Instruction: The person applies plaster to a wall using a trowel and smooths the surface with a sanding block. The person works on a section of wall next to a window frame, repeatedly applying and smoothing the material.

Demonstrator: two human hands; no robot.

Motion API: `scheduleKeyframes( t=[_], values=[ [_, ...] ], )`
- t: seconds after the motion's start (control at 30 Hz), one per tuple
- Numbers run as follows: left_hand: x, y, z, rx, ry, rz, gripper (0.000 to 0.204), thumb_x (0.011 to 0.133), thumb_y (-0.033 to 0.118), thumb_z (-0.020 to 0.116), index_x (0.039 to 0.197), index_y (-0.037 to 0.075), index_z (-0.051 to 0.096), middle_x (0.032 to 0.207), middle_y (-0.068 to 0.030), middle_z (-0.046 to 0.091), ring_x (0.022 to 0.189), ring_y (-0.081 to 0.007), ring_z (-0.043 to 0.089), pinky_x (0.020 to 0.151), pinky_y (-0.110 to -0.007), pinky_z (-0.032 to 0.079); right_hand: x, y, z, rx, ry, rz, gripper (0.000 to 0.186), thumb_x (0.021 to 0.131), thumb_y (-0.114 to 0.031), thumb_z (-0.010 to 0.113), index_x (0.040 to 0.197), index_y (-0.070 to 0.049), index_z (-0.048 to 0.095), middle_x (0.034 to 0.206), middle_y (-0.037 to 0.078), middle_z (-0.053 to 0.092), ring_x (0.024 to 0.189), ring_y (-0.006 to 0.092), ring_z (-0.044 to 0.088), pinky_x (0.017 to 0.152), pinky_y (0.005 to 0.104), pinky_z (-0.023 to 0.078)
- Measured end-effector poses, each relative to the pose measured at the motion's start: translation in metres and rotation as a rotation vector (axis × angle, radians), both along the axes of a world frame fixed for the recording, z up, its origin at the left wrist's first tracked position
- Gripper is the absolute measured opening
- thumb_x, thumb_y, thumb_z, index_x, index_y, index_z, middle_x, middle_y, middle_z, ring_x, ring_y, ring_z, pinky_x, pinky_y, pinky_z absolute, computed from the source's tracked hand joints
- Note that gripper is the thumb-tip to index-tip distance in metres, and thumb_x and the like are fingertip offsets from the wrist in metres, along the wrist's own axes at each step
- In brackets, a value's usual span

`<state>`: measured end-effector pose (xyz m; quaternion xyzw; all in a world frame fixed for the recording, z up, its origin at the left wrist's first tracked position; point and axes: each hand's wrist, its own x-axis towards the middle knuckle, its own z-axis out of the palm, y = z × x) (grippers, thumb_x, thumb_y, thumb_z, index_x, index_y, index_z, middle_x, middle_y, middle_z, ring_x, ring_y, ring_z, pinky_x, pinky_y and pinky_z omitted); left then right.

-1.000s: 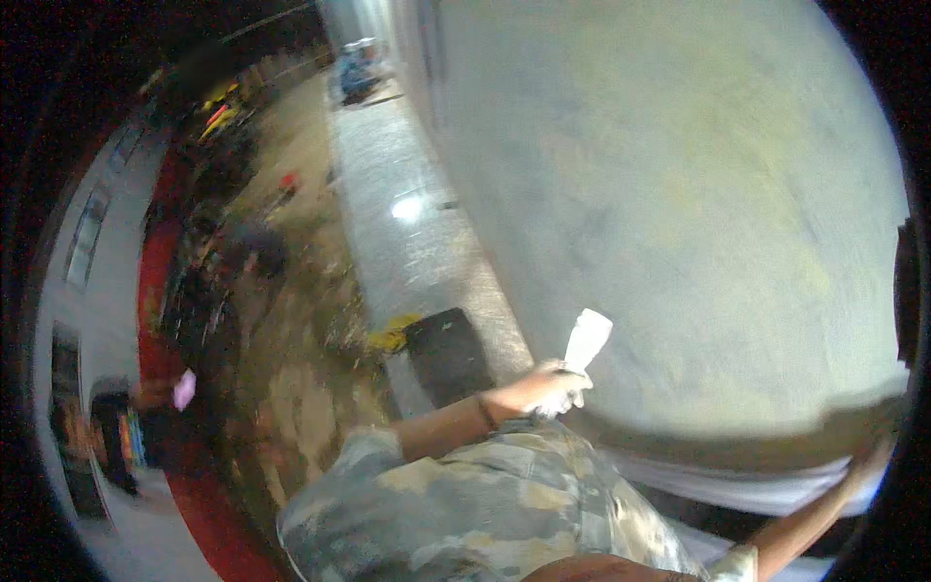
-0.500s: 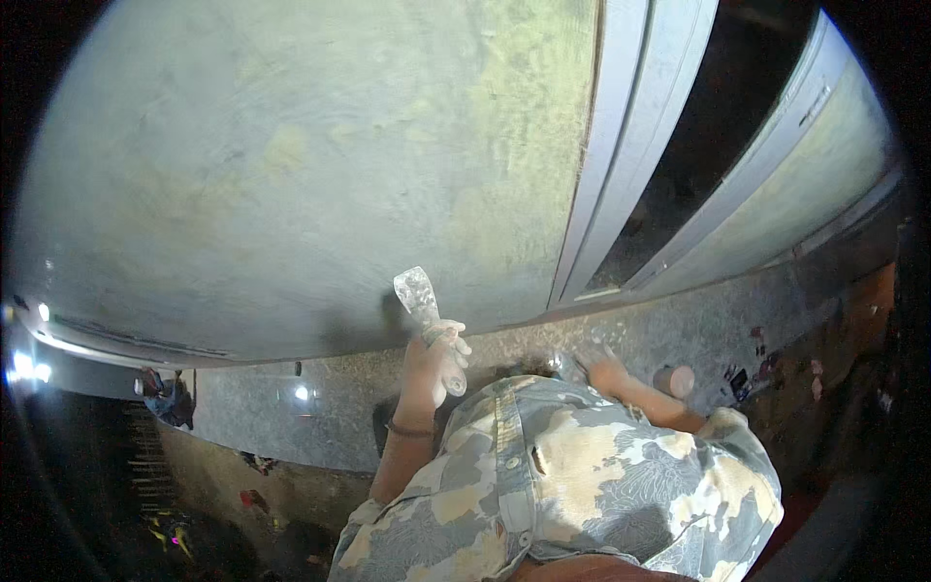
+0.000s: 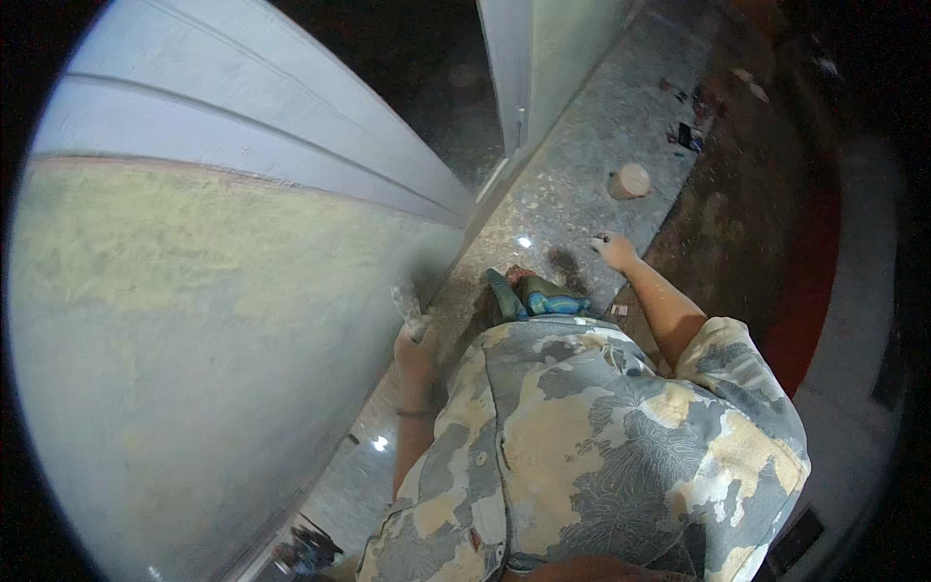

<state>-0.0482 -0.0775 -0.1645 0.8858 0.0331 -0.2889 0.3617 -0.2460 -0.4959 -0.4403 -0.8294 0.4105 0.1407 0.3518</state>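
My left hand [image 3: 417, 354] is closed round the handle of a putty knife [image 3: 405, 303], whose whitish, smeared blade points up and away beside the wall. The pale greenish-yellow plastered wall [image 3: 194, 339] stands close on that side; whether the blade touches it I cannot tell. Out to the right, over the concrete floor, my right hand [image 3: 613, 250] hangs with its fingers curled in. Something dark shows at its fingertips, too small to name. Past that hand a round beige tub [image 3: 630, 181] with a pale top stands on the floor.
A white door frame [image 3: 320, 155] borders a dark doorway ahead. The grey concrete strip [image 3: 543, 204] runs along the wall's foot, with small scattered items [image 3: 687, 136] near its right edge. Darker ground lies beyond. A dark bundle [image 3: 305, 551] sits at lower left.
My view and body have turned right, toward the doorway and tub. My left hand still holds the putty knife. My right hand has swung outward, and its fingers have gone from spread to curled.
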Motion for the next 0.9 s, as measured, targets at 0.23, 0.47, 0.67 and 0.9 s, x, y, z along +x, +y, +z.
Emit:
scheduleKeyframes(
  t=[0.23,0.47,0.67,0.9],
  values=[
    [-0.003,0.078,-0.156,0.5,0.235,-0.39,0.051,0.085,0.03,0.081,0.128,0.005,0.069,0.119,-0.0156,0.075,0.111,-0.0272,0.071,0.092,-0.04,0.055,-0.055,0.086,0.076,0.207,0.037,0.022,0.049,0.093,-0.046,0.062,0.122,-0.008,0.074,0.118,0.027,0.072,0.112,0.0455,0.067,0.098,0.0502,0.052],
    [0.002,0.159,-0.231,0.924,0.295,-1.131,0.064,0.077,0.038,0.087,0.13,0.007,0.068,0.122,-0.0173,0.074,0.114,-0.0322,0.071,0.092,-0.044,0.055,-0.207,0.026,0.014,-0.016,0.306,-0.208,0.058,0.095,-0.054,0.057,0.106,0.0,0.076,0.115,0.028,0.071,0.113,0.0466,0.066,0.096,0.051,0.051],
    [0.049,0.097,-0.267,0.889,0.176,-1.243,0.068,0.073,0.044,0.09,0.127,0.007,0.069,0.119,-0.0179,0.075,0.113,-0.0362,0.071,0.091,-0.047,0.056,-0.212,-0.058,0.038,-0.074,0.25,-0.219,0.049,0.098,-0.045,0.059,0.119,-0.004,0.075,0.119,0.025,0.072,0.116,0.042,0.067,0.101,0.0472,0.051],
    [0.114,-0.11,-0.323,0.312,-0.353,-0.795,0.037,0.095,0.039,0.067,0.097,0.003,0.074,0.091,-0.0184,0.075,0.082,-0.0374,0.071,0.074,-0.047,0.053,-0.161,-0.166,-0.026,0.062,-0.061,0.021,0.035,0.089,-0.015,0.063,0.122,-0.011,0.075,0.115,0.014,0.077,0.106,0.0308,0.073,0.094,0.0403,0.056]
  ],
)
